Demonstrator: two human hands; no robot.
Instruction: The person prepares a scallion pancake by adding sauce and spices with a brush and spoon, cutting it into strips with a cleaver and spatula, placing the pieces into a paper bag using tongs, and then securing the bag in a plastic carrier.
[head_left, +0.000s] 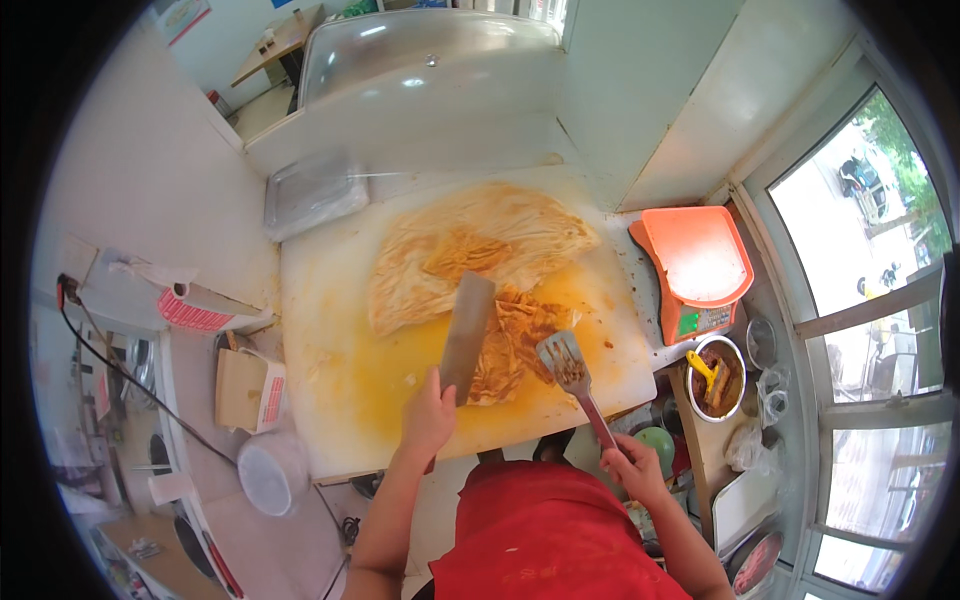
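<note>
My left hand (431, 416) grips a cleaver (468, 337), its broad steel blade pointing away from me over the flatbread. In my right hand (634, 466) is a slotted spatula (566, 362) with a dark red handle, its metal head smeared with brown sauce. A large thin flatbread (420, 262) lies folded across the back of the white cutting board (322, 420). Nearer to me, between the two tools, sits a browner, sauce-coated piece of flatbread (499, 367), partly hidden by the blade. Yellow oil stains the board around it.
An orange weighing scale (697, 259) stands to the right, above a bowl of brown sauce (718, 379) holding a yellow-handled brush. At left are a plastic-wrapped tray (315, 195), an opened cardboard box (244, 386) and a white tub (271, 476). A clear curved cover (431, 82) rises behind the board.
</note>
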